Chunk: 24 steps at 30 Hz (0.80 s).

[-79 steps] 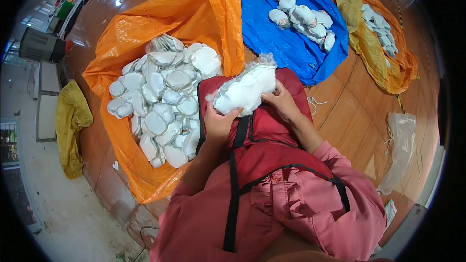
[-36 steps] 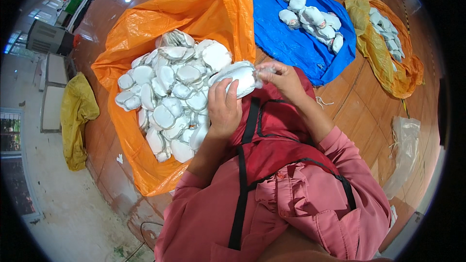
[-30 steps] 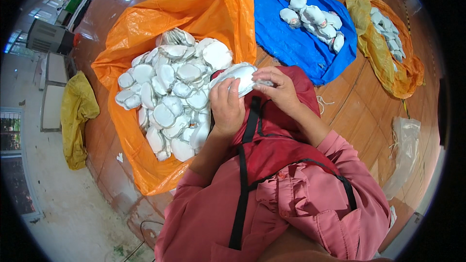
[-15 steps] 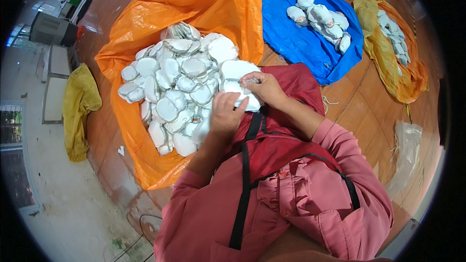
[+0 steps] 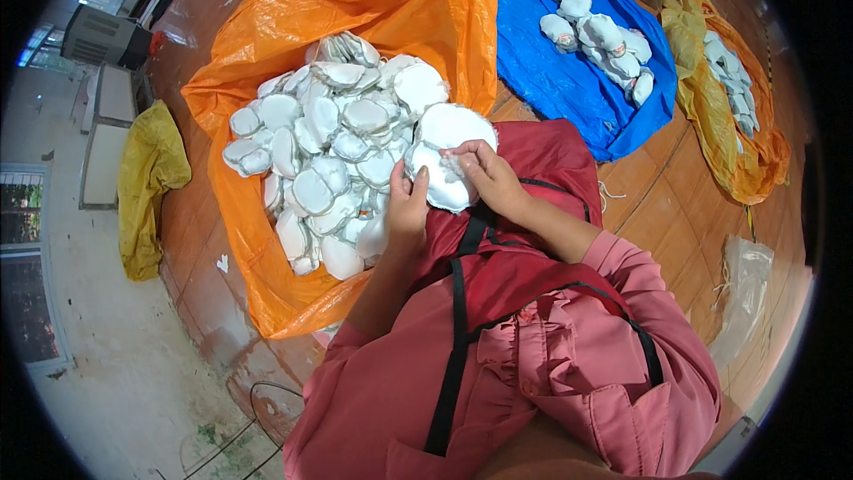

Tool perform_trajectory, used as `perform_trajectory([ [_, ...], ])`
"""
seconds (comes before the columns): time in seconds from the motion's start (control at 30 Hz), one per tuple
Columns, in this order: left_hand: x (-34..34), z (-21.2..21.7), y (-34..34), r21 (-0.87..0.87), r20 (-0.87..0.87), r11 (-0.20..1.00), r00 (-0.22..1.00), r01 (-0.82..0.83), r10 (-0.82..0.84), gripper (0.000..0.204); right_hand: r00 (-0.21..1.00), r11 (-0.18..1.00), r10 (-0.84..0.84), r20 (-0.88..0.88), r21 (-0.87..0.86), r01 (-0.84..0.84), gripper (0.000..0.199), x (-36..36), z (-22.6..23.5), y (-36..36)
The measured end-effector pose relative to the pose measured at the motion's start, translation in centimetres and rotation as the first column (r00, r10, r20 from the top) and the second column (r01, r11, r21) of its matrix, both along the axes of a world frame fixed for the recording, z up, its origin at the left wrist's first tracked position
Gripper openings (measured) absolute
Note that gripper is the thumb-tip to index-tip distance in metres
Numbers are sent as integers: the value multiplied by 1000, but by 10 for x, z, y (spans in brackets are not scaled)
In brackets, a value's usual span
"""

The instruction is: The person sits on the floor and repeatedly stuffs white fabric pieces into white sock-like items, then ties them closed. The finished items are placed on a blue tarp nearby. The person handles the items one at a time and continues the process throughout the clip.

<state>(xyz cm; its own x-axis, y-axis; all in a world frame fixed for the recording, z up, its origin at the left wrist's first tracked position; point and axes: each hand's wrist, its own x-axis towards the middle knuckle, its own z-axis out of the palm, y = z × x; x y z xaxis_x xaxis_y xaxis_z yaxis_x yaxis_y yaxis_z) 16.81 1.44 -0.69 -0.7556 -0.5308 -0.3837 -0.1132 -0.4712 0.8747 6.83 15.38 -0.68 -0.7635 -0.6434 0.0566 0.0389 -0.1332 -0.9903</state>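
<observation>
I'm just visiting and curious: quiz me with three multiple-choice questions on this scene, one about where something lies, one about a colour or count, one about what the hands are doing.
1. Where does the big heap of white pads lie?
A. on the orange sheet
B. on the blue sheet
C. on the yellow cloth

2. What colour is the sheet under the small pile of pads at the top?
A. green
B. blue
C. black

3. What are the two hands doing?
A. resting empty on the lap
B. holding a white pad between them
C. folding the yellow cloth

Answers:
1 A: the heap sits on the orange sheet.
2 B: that sheet is plainly blue.
3 B: the left hand and right hand both grip one white pad over the red apron.
</observation>
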Motion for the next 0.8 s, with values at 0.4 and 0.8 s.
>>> perform_trajectory([
  [0.4,-23,4,2,-312,190,946,981,87,-27,66,861,974,105,-497,225,11,13,-3,-8,13],
  [0.8,-23,1,1,-442,249,880,966,174,-66,53,770,892,370,-520,429,-139,19,-13,14,17],
])
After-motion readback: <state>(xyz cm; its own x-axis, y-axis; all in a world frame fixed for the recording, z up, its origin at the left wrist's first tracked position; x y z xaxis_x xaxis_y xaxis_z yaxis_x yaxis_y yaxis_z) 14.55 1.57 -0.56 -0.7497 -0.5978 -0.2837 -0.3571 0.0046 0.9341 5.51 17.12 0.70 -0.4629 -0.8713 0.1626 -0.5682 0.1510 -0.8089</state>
